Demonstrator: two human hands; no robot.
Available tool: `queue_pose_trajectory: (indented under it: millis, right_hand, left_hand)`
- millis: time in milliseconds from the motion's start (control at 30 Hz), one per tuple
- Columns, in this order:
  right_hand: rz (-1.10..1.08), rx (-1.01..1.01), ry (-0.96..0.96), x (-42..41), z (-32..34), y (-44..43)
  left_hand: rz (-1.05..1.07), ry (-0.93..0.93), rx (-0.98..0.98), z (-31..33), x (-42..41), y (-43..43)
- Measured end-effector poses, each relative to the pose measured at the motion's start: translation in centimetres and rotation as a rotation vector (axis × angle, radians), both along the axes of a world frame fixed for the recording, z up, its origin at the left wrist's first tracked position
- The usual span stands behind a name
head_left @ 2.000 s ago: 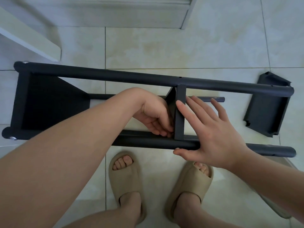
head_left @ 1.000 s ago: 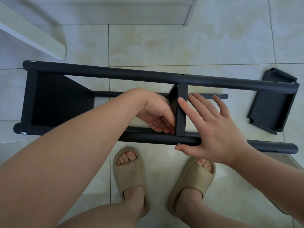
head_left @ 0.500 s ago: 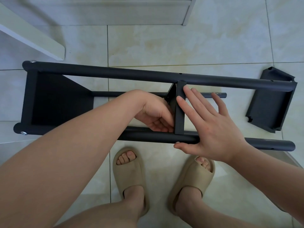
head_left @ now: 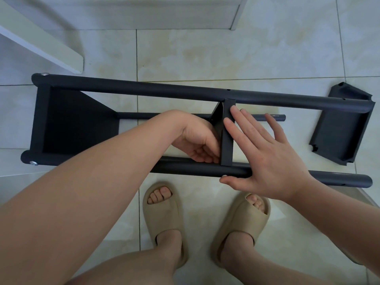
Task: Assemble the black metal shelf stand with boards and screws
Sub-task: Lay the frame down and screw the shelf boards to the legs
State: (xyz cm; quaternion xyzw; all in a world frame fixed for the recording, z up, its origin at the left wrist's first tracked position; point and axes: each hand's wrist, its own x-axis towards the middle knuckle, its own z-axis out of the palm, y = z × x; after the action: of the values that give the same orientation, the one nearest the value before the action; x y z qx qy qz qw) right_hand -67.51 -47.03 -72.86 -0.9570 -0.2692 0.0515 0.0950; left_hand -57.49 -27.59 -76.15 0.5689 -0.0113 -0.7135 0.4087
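Observation:
The black metal shelf stand [head_left: 144, 91] lies on its side on the tiled floor, its tubes running left to right. One board [head_left: 72, 128] is fixed at the left end. A middle board [head_left: 227, 138] stands on edge between the far and near tubes. My left hand [head_left: 197, 140] reaches inside the frame on that board's left side, fingers curled at its lower edge by the near tube; what they hold is hidden. My right hand [head_left: 263, 153] lies flat with straight fingers against the board's right face, thumb on the near tube [head_left: 339, 178].
A loose black board [head_left: 341, 128] lies on the floor at the right, partly under the far tube's end. A white furniture edge [head_left: 47, 48] slants in at the top left. My feet in beige slippers [head_left: 164, 219] stand just below the near tube.
My right fingers have slid slightly up the middle board. My left hand stays curled at the board's lower left edge. The view has shifted a little.

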Motion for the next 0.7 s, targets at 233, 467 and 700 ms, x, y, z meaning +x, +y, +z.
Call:
queue_pose_trajectory:
  millis: [233,467,700]
  right_hand:
    - [0.002,-0.006,0.011,0.01,0.06,-0.02]
    - [0.003,-0.019,0.021,0.02,0.09,-0.02]
    - [0.007,-0.014,0.009,0.02,0.00,-0.09]
  left_hand:
    - [0.023,0.055,-0.038,0.32,0.19,0.32]
    - [-0.074,-0.046,0.012,0.30,0.28,-0.05]
    - [-0.017,-0.013,-0.036,0.51,0.32,0.04]
